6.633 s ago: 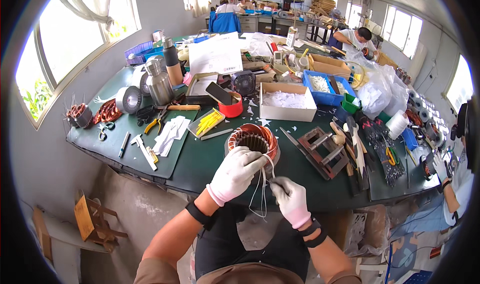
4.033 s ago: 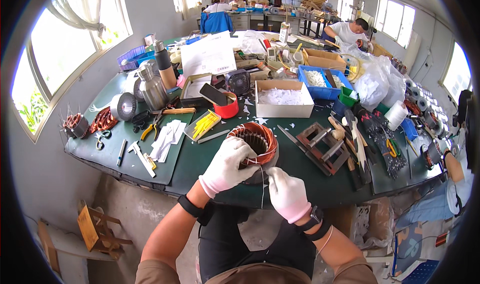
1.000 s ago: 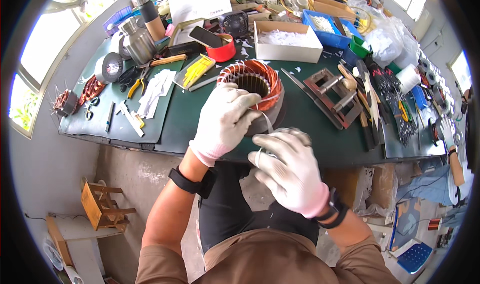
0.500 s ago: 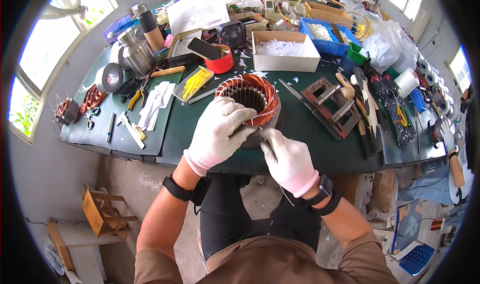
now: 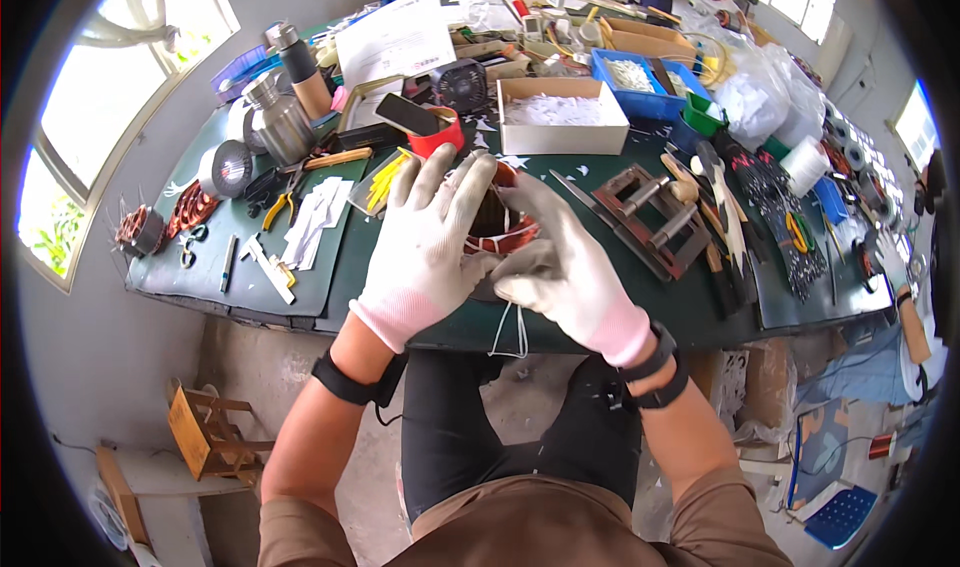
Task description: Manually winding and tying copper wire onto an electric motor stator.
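Paper strips (image 5: 312,222): white, flat, lying loosely overlapped. Left hand (image 5: 425,252): wearing white knit with a pink cuff, fingers lying open and extended across the copper-wound ring's left side. Copper-wound ring (image 5: 510,239): standing between both hands, its round bore facing up and its axis running roughly upright; showing glossy, reddish wire, mostly covered; the left hand is lying nearer, over more of it. Cord (image 5: 522,332): thin, white, hanging looped below. Right hand (image 5: 570,277): matching knit, fingers curling beside the ring; grip cannot be told. Frame (image 5: 675,225): brownish metal, rodded, lying apart.
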The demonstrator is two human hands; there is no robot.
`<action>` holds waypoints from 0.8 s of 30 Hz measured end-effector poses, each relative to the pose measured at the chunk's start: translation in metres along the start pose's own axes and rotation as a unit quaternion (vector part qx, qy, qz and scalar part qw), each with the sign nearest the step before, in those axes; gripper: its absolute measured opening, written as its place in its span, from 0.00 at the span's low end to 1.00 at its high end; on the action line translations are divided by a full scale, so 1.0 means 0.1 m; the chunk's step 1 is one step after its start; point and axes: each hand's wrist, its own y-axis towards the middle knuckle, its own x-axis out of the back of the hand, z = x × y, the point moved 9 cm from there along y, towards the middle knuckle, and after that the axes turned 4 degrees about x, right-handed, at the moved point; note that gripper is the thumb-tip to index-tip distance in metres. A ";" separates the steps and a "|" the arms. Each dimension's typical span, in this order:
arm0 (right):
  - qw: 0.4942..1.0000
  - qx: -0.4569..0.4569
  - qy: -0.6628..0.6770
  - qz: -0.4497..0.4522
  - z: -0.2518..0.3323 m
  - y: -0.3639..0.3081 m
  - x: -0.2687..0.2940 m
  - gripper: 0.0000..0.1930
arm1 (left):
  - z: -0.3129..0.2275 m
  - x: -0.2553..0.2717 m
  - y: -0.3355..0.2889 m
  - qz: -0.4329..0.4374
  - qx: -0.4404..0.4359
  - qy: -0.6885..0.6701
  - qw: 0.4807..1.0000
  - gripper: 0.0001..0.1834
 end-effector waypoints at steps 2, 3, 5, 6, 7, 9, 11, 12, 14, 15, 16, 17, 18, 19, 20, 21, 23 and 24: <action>0.996 -0.086 0.034 0.000 -0.15 -0.01 0.03 0.27 | -0.17 -0.02 -0.03 -0.049 -0.039 -0.051 0.997 0.49; 0.997 -0.073 -0.010 -0.002 -0.15 -0.03 0.07 0.20 | -0.20 -0.04 -0.05 -0.050 -0.055 -0.090 0.993 0.48; 0.960 0.012 -0.272 -0.065 -0.05 -0.15 0.24 0.07 | -0.14 -0.15 -0.13 -0.006 -0.008 -0.166 0.986 0.44; 0.929 0.065 -0.345 -0.115 0.02 -0.27 0.31 0.05 | -0.12 -0.20 -0.16 0.012 0.001 -0.163 0.987 0.43; 0.898 0.129 -0.394 -0.150 0.09 -0.41 0.33 0.03 | -0.10 -0.21 -0.19 0.019 0.000 -0.174 0.985 0.41; 0.878 -0.002 -0.461 -0.131 -0.24 -0.59 0.39 0.03 | -0.09 -0.22 -0.21 -0.010 -0.010 -0.153 0.988 0.33; 0.903 0.041 -0.415 -0.099 -0.29 -0.73 0.27 0.04 | -0.11 -0.22 -0.21 -0.026 -0.042 -0.165 0.985 0.26; 0.937 0.034 -0.329 -0.115 -0.31 -0.78 0.27 0.07 | -0.10 -0.23 -0.21 -0.028 -0.036 -0.171 0.984 0.23; 0.981 -0.009 -0.111 -0.161 -0.34 -0.81 0.28 0.12 | -0.11 -0.21 -0.21 -0.039 -0.036 -0.181 0.982 0.23; 0.983 -0.037 0.024 -0.177 -0.33 -0.80 0.24 0.15 | -0.09 -0.20 -0.21 -0.042 -0.029 -0.189 0.981 0.23; 0.985 0.028 0.012 -0.171 -0.08 -0.72 0.22 0.21 | -0.08 -0.20 -0.21 -0.039 -0.016 -0.195 0.980 0.23; 0.985 0.021 0.042 -0.163 0.09 -0.68 0.18 0.17 | -0.08 -0.18 -0.22 -0.040 -0.016 -0.186 0.982 0.23; 0.989 0.043 -0.065 -0.124 0.31 -0.56 0.13 0.14 | -0.08 -0.17 -0.22 -0.044 -0.012 -0.185 0.982 0.23; 0.978 0.140 -0.135 -0.069 0.67 -0.46 0.03 0.11 | -0.07 -0.18 -0.23 -0.041 -0.005 -0.188 0.981 0.23; 0.951 0.149 -0.260 -0.081 0.89 -0.43 0.04 0.09 | -0.07 -0.18 -0.23 -0.039 -0.008 -0.192 0.981 0.23; 0.838 0.278 -0.468 -0.042 1.24 -0.46 -0.09 0.13 | -0.08 -0.17 -0.24 -0.048 -0.008 -0.193 0.980 0.23; 0.858 0.326 -0.391 -0.063 1.58 -0.82 0.08 0.11 | -0.09 -0.18 -0.24 -0.045 -0.018 -0.177 0.983 0.23; 0.914 0.304 -0.260 -0.063 1.51 -1.04 0.23 0.11 | -0.08 -0.18 -0.24 -0.045 -0.017 -0.177 0.983 0.22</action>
